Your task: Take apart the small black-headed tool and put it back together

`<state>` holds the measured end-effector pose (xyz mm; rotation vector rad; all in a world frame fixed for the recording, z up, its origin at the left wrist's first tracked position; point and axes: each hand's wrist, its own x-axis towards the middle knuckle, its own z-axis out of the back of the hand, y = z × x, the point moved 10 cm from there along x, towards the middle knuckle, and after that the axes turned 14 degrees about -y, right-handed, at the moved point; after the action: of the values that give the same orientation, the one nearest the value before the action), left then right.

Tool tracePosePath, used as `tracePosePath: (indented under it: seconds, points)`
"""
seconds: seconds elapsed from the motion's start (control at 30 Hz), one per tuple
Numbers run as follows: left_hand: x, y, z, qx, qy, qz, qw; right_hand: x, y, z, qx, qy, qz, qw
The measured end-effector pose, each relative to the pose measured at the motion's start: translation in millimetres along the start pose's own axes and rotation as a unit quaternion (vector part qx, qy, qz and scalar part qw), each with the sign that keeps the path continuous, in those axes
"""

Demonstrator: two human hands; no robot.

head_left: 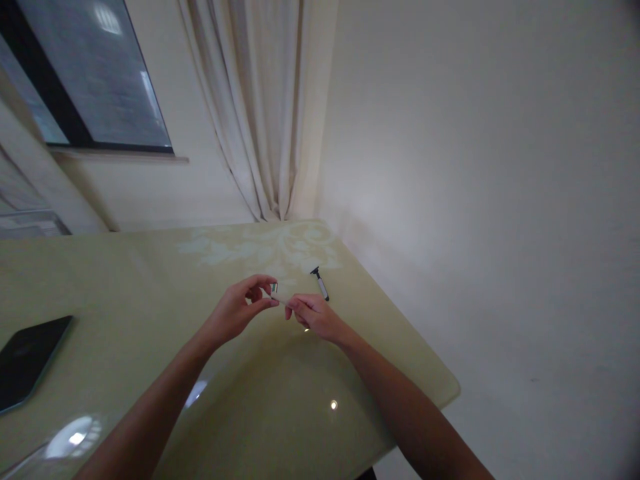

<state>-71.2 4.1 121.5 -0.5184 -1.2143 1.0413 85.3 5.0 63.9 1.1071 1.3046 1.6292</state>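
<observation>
Near the middle of the view, my left hand pinches a small green and dark piece between thumb and fingers. That piece sits at the end of a thin pale handle, whose other end runs into my right hand. The fingers of my right hand are wrapped round the handle and hide most of it. Together they look like a small razor, though the details are too small to tell. Just beyond my right hand, a black and grey razor lies on the table.
The glossy pale green table has a rounded corner at the right, beside the wall. A dark flat device lies at the left. Curtains and a window are behind the table.
</observation>
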Motion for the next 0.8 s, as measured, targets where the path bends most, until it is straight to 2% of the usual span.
tracePosePath:
  seconds: [0.17, 0.33, 0.47, 0.6, 0.8]
  points:
    - [0, 3, 0.7, 0.016, -0.001, 0.004, 1.0, 2, 1, 6, -0.031, -0.029, 0.013, 0.999]
    - [-2, 0, -1.0, 0.012, 0.012, -0.005, 1.0, 1, 1, 1, -0.034, -0.009, 0.017, 0.999]
    - [-1, 1, -0.3, 0.023, 0.009, 0.001, 1.0, 4, 1, 11, -0.039, -0.048, 0.016, 0.998]
    - [-3, -3, -3.1, 0.011, 0.016, -0.003, 1.0, 3, 1, 7, -0.036, -0.029, 0.019, 0.999]
    - [-4, -2, -4.7, 0.015, 0.021, 0.002, 1.0, 5, 1, 13, -0.056, -0.065, 0.024, 0.996]
